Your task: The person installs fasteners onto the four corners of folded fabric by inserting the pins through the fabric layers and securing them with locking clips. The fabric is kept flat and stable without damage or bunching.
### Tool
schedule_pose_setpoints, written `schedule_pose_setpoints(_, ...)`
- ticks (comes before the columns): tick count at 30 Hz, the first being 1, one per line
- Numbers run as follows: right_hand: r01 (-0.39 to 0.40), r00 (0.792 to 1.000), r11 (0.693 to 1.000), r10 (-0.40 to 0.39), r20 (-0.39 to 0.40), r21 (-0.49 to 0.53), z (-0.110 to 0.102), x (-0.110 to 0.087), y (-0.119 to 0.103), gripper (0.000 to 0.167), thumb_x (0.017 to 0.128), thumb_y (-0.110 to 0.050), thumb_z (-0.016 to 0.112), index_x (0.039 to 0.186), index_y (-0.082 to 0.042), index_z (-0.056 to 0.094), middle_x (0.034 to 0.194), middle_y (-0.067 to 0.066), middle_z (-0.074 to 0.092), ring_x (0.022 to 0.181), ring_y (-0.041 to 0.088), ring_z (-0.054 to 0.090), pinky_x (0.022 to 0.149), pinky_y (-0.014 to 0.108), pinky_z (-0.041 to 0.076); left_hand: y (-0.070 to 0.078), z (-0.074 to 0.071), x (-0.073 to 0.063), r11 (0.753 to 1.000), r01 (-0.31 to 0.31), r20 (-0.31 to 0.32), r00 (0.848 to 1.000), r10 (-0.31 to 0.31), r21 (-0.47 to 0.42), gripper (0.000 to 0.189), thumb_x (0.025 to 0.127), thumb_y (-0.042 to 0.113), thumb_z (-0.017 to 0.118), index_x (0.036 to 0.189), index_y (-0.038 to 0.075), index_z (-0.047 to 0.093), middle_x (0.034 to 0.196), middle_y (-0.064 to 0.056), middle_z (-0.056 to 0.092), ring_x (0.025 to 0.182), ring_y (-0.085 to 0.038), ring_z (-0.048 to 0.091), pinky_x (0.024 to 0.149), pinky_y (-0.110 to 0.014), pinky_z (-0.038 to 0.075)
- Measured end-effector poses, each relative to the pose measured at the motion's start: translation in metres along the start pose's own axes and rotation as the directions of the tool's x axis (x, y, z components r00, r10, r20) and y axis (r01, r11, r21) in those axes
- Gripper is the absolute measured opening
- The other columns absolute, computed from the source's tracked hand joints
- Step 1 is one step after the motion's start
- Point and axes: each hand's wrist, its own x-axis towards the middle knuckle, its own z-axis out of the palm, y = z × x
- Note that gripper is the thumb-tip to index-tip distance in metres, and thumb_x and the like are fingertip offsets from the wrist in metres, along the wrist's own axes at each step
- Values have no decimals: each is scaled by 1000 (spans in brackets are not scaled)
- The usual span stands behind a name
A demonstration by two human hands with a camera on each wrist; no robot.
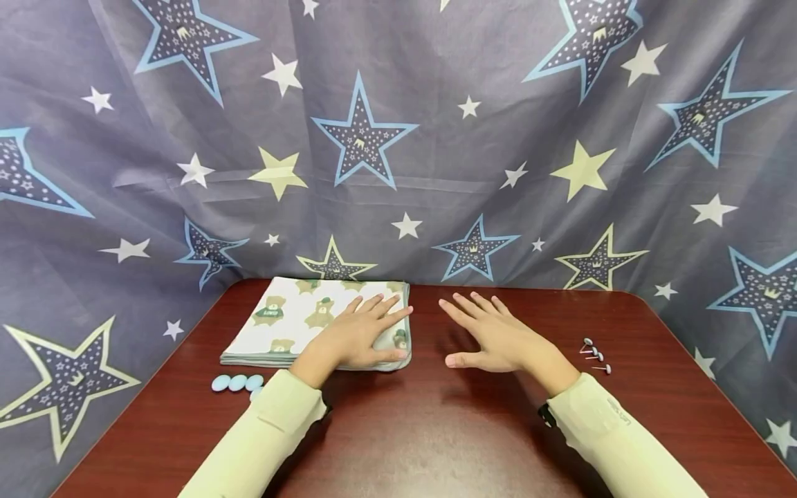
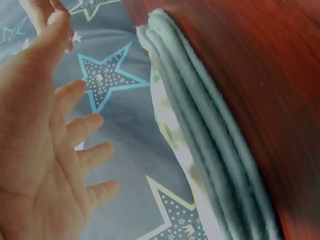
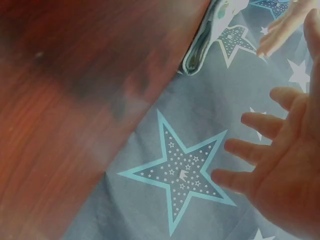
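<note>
Folded cloth (image 1: 299, 318) in all views

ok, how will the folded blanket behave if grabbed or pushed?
The blanket is probably floppy: its stacked layers curve softly at the folds. Pinched by the top layer alone, it may open out, since no tie shows. Pushed, it would likely slide or bunch, not roll, as it lies flat.

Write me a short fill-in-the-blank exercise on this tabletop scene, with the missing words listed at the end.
1. The folded cloth beneath the left hand is printed with cartoon ____.
2. The round discs beside the cloth are light ____.
3. The small nail-like pieces lie nearer the right hand than the ____ hand.
4. Behind the table, the curtain is patterned with ____ of several sizes.

Missing words: bears; blue; left; stars.
</note>
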Motion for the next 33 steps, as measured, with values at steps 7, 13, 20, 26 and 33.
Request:
schedule_pose_setpoints(7, 49, 998, 999, -50, -39, -22, -3, 12, -1, 87, 93, -68, 60, 162, -21, 33, 161, 13, 39, 145, 40, 37, 113, 66, 29, -19, -3, -2, 1000, 9, -7, 1000, -10, -26, 74, 96, 59, 61, 158, 25, 40, 161, -11, 39, 147, -38, 34, 115, -65, 26)
schedule_pose_setpoints(13, 97, 995, 994, -98, -26, -55, -1, 27, -4, 80, 95, -64, 59, 159, -20, 39, 157, 11, 44, 140, 35, 43, 108, 60, 37, -51, -2, -11, 997, 54, -2, 999, -54, -50, 72, 95, 56, 65, 155, 21, 47, 156, -13, 46, 141, -42, 42, 110, -65, 33)
schedule_pose_setpoints(20, 119, 993, 990, -119, 9, -70, 4, 50, -11, 75, 98, -60, 58, 157, -18, 42, 154, 9, 48, 136, 32, 47, 105, 57, 40, -90, -7, -25, 995, 96, -2, 995, -96, -43, 68, 95, 50, 67, 150, 13, 52, 144, -14, 55, 129, -41, 53, 101, -66, 40)
schedule_pose_setpoints(26, 137, 990, 990, -136, 40, -36, 13, 71, -19, 72, 97, -57, 61, 156, -17, 44, 151, 9, 51, 131, 32, 50, 102, 57, 41, -125, 2, -39, 984, 158, 43, 987, -155, -84, 66, 95, 49, 66, 148, 11, 53, 144, -18, 53, 129, -44, 51, 97, -70, 41)
schedule_pose_setpoints(33, 170, 982, 982, -161, 102, -79, 21, 99, -38, 68, 99, -55, 61, 153, -16, 47, 147, 6, 54, 126, 29, 52, 101, 52, 43, -163, 9, -52, 970, 225, 80, 973, -218, -96, 65, 92, 48, 70, 141, 7, 55, 141, -26, 51, 122, -51, 53, 98, -65, 43)
